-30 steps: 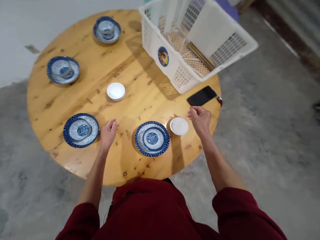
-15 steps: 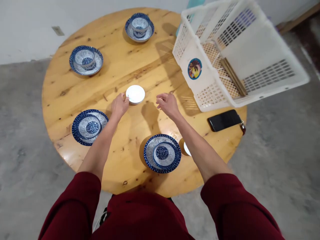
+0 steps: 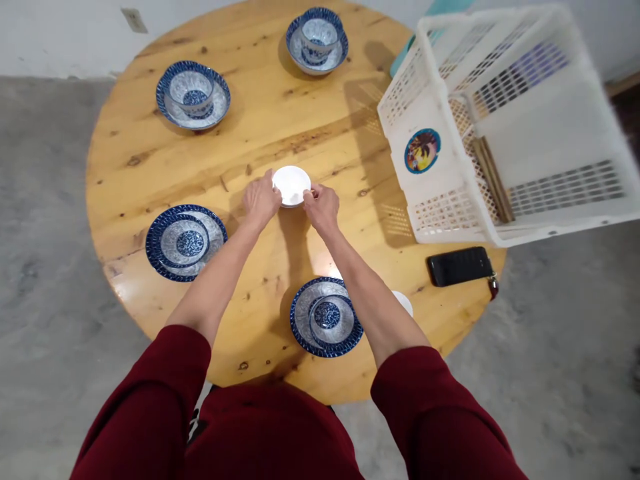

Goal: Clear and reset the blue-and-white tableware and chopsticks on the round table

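A small white saucer (image 3: 291, 184) lies near the middle of the round wooden table (image 3: 280, 127). My left hand (image 3: 261, 199) grips its left rim and my right hand (image 3: 321, 207) grips its right rim, fingers curled on it. Nearest me sits a blue-patterned plate with a bowl on it (image 3: 327, 317). My right forearm partly hides a second white saucer (image 3: 404, 302) beside that plate.
Three more blue plate-and-bowl sets stand at the near left (image 3: 185, 241), far left (image 3: 193, 95) and far side (image 3: 317, 39). A white plastic basket (image 3: 505, 127) holding chopsticks (image 3: 491, 179) overhangs the right edge. A black phone (image 3: 460, 265) lies in front of it.
Both hands left the near edge and reached forward to the middle saucer, closing on its two sides. The right hand came away from the saucer by the near plate.
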A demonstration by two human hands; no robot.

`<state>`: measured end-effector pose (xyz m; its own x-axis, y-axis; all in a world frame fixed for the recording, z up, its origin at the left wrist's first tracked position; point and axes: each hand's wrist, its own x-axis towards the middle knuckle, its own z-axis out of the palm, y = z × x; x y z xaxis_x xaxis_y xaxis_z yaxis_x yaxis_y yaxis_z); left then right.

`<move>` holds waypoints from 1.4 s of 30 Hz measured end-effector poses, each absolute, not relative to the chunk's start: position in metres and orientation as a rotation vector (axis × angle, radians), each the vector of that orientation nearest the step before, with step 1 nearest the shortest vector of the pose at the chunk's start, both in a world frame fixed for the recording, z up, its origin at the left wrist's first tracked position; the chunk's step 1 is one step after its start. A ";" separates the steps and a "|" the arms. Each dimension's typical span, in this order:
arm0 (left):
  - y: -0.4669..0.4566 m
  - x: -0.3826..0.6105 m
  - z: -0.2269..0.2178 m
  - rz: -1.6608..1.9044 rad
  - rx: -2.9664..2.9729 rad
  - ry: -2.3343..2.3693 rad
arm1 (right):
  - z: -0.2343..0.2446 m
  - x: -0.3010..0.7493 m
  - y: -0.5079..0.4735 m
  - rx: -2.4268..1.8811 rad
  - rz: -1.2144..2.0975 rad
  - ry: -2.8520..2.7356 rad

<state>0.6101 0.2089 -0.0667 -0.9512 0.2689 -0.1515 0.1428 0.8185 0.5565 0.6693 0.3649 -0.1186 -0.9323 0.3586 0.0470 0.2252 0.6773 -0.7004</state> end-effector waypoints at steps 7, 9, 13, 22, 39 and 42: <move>0.207 0.629 -0.037 1.222 0.351 2.750 | -0.087 0.685 0.363 -0.481 1.375 -2.436; 0.194 0.651 -0.027 1.373 0.406 2.690 | -0.073 0.701 0.355 -0.445 1.503 -2.399; 0.145 0.719 -0.027 1.634 0.356 2.486 | -0.062 0.748 0.321 -0.449 1.628 -2.463; 0.050 0.836 -0.075 1.499 -0.170 2.270 | -0.090 0.829 0.232 -0.488 1.487 -2.956; 0.032 0.834 -0.095 1.289 -0.187 2.323 | -0.100 0.839 0.200 -0.577 1.261 -3.050; 0.031 0.831 -0.097 1.288 -0.186 2.305 | -0.101 0.841 0.199 -0.578 1.230 -3.048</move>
<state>0.8313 0.0313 -0.0969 -0.8709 0.1159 -0.4775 -0.3460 0.5454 0.7634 0.8406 0.1993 -0.1008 -0.9216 0.2414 -0.3039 0.3847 0.6715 -0.6333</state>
